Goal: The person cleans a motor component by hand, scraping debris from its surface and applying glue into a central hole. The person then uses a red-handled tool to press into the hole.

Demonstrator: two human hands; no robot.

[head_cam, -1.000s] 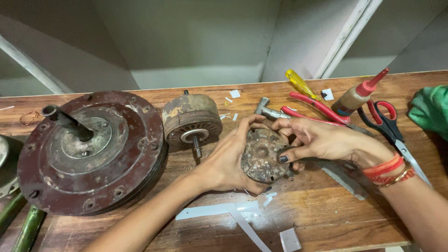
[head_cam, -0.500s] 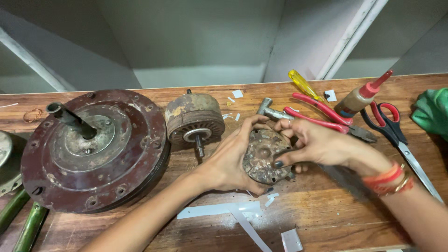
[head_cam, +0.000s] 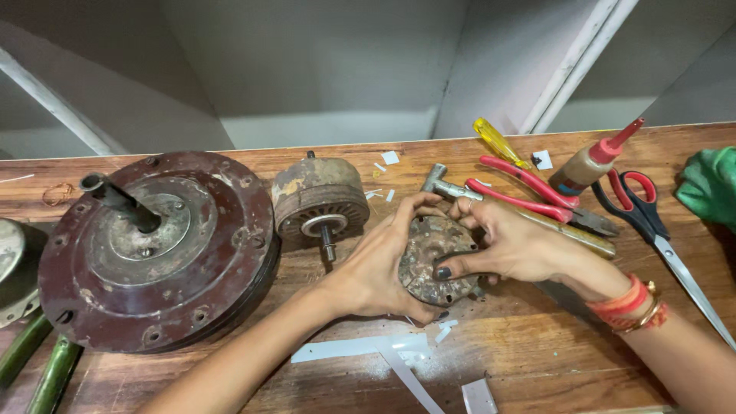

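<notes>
Both hands are on the rusty disc (head_cam: 433, 257) at the middle of the wooden bench (head_cam: 537, 353), and I see it tipped up on its lower edge rather than lying flat. My left hand (head_cam: 379, 264) cups it from the left, fingers curled over the top rim, thumb down under the lower edge, so it is closed on the disc. My right hand (head_cam: 514, 245) comes in from the right, fingers bent over the upper rim, thumb pressed flat across the face of the disc; that one is clamped on it too. Red and gold bangles (head_cam: 632, 304) sit on the right wrist. Just left of the disc stands the small rotor (head_cam: 320, 197) with its shaft pointing at me, close to the left hand but not touching. Further left lies the big brown housing (head_cam: 157, 249) with a dark shaft sticking up. Behind the right hand I spot a small hammer (head_cam: 445, 184), red pliers (head_cam: 537, 192), a yellow screwdriver (head_cam: 498, 142), a glue bottle (head_cam: 590, 162) and red scissors (head_cam: 652, 218). A green cloth (head_cam: 709, 188) sits at the far right. White paper scraps (head_cam: 368, 349) lie on the bench near my forearms
</notes>
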